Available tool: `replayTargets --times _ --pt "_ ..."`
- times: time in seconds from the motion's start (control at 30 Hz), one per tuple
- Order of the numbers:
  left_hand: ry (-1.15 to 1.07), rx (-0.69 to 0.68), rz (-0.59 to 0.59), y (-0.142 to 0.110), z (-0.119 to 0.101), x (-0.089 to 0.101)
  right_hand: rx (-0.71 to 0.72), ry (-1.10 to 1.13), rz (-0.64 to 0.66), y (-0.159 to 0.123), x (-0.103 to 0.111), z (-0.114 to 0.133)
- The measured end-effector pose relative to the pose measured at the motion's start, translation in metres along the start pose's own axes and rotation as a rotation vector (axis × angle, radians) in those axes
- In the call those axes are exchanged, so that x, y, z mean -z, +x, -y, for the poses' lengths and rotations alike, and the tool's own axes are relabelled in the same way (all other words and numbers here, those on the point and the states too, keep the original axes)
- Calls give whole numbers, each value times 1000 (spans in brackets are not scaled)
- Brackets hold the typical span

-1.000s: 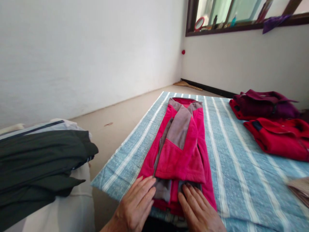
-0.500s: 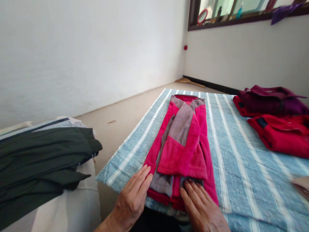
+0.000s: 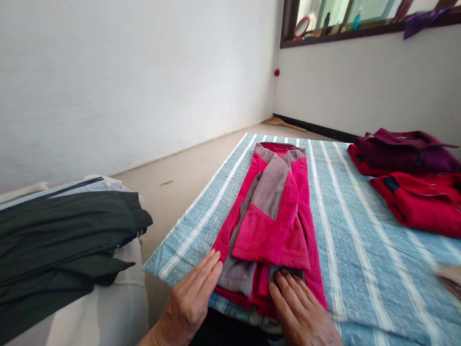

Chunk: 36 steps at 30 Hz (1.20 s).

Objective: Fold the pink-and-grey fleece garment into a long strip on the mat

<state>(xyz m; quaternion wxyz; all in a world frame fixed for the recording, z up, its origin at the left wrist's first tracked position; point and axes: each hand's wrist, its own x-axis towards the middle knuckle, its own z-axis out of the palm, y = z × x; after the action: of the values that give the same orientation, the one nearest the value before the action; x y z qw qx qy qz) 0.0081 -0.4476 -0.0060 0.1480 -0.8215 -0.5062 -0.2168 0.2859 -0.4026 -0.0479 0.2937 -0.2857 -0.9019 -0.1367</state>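
Note:
A pink and grey fleece jacket (image 3: 288, 226) lies folded lengthwise on a blue striped cloth (image 3: 342, 230), its collar pointing away from me. One sleeve is laid down over its front. My left hand (image 3: 194, 293) rests at the jacket's lower left edge, fingers stretched out and touching the fabric. Flat on the bottom hem, near its right side, lies my right hand (image 3: 302, 307); its fingers are extended, and the fingertips sit just below the sleeve cuff.
Folded purple clothing (image 3: 406, 151) and a folded red garment (image 3: 425, 202) sit at the right. Dark green clothes (image 3: 72, 230) are heaped at the left on a pale cloth-covered surface. A white wall (image 3: 137, 86) rises behind, with a window (image 3: 338, 24) at upper right.
My left hand has shifted slightly left and down along the jacket's edge, and the lower left hem has spread a little that way. My right hand stays nearly in place.

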Motion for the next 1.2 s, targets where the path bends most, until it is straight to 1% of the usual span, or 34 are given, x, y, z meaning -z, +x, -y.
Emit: replayTargets --times 0.03,0.1,0.2,0.33,0.4,0.53,0.67,0.77,0.87,0.9,0.97,1.0,1.07,1.1,1.2 --pt "6 2 -3 0 1 0 -20 10 -14 0 0 1" --pt "32 12 0 -1 1 0 -18 10 2 -1 -1 1" --pt "72 12 3 -4 0 -2 52 -16 50 -2 0 -2" --pt "77 55 -25 -5 -2 -4 108 -30 50 -4 0 -7" --pt "86 72 -56 -5 -3 -3 97 -32 43 -4 0 -8" --pt "101 82 -64 -4 -5 -3 107 -47 34 -4 -1 -6" --pt "128 77 -43 -1 -7 -1 88 -49 20 -5 -5 -6" --pt "154 57 -21 3 -7 3 81 -36 -38 1 -2 -4" --pt "148 27 -1 8 -5 7 115 40 -164 23 11 -1" --pt "141 15 10 10 -5 7 121 80 -212 34 16 1" --pt "127 -10 24 13 -4 5 110 165 -268 63 23 5" --pt "119 -16 29 15 -4 3 112 191 -245 78 23 6" --pt "100 -12 44 19 -5 -2 76 253 -144 109 16 7" --pt "93 -6 53 20 -4 -5 41 276 -102 123 9 7" --pt "104 -41 65 18 0 -10 -1 294 148 150 -21 1"
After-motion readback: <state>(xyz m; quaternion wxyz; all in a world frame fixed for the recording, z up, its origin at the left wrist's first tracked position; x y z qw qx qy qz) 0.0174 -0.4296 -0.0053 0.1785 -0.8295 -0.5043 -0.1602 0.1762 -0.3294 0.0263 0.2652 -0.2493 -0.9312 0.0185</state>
